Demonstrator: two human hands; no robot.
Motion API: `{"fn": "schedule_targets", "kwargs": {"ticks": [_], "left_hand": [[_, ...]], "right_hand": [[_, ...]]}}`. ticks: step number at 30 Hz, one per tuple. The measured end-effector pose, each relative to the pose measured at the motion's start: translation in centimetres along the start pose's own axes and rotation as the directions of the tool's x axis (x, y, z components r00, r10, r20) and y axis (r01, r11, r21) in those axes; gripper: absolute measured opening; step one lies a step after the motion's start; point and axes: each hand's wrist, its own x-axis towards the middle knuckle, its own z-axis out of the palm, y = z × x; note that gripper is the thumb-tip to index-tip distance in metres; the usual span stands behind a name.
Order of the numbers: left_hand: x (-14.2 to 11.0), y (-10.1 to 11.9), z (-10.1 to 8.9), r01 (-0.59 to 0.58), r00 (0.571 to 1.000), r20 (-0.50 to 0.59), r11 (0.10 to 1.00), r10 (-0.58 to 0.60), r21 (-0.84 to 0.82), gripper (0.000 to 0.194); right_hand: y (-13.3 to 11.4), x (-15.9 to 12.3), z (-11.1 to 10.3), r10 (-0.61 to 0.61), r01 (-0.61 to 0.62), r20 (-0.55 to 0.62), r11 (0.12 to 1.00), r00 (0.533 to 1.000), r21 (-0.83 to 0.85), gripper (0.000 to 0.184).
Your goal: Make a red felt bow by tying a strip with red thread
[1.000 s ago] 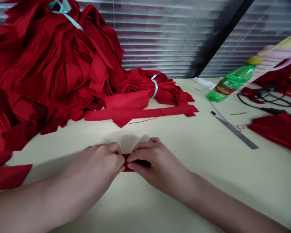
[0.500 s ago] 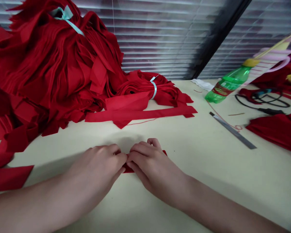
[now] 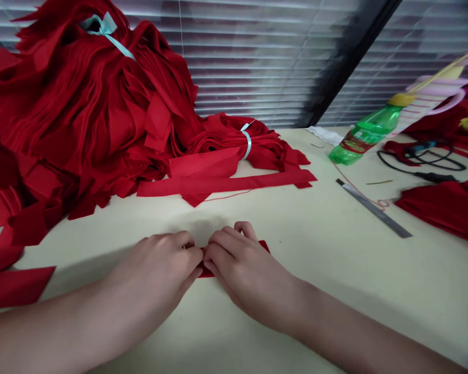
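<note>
— What's happening?
— The left grip [image 3: 167,262] is pinching the strip [image 3: 206,272], which is lying on the bench [image 3: 335,270] beneath both hands; the right grip [image 3: 237,265] is pinching alongside. Keeping pressure even is probably preventing skew.
— And around?
— A red heap [image 3: 89,98] is crowding the pale bench's left, blinds [image 3: 234,62] are hanging behind, a bottle [image 3: 368,136] is sitting right.

Blinds [image 3: 234,57] span the far side. At far right, a green bottle [image 3: 368,136] with a yellow cap stands beside a cup [image 3: 423,104]. Nearer, a ruler [image 3: 374,209] lies on the table [image 3: 335,249], left of a black cord [image 3: 437,177].
</note>
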Motion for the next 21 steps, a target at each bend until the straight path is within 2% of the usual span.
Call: {"fn": "schedule_targets", "kwargs": {"ticks": [8,10,12,16,21], "left_hand": [[-0.2,-0.2,0.5,-0.022,0.998,-0.064,1.0,0.022,0.002,0.028],[-0.2,-0.2,0.5,-0.018,0.998,-0.057,1.0,0.018,-0.008,0.029],[-0.2,-0.2,0.4,-0.007,0.999,-0.033,1.0,0.006,-0.013,0.028],[-0.1,-0.1,0.1,0.002,1.0,0.006,1.0,-0.002,-0.01,0.025],[-0.2,-0.1,0.1,0.009,1.0,0.001,1.0,-0.009,-0.019,0.025]], "right_hand": [[0.3,0.2,0.1,-0.035,0.034,-0.023,0.999,0.999,-0.016,0.02],[0.3,0.2,0.0,-0.007,0.008,-0.028,0.999,1.0,0.047,0.02],[0.3,0.2,-0.2,0.043,-0.037,-0.029,0.983,0.999,0.18,0.017],[0.7,0.2,-0.6,0.12,-0.084,-0.062,0.909,0.991,0.409,0.004],[0.9,0.4,-1.0,0.14,-0.127,0.002,0.891,0.99,0.436,0.006]]}}
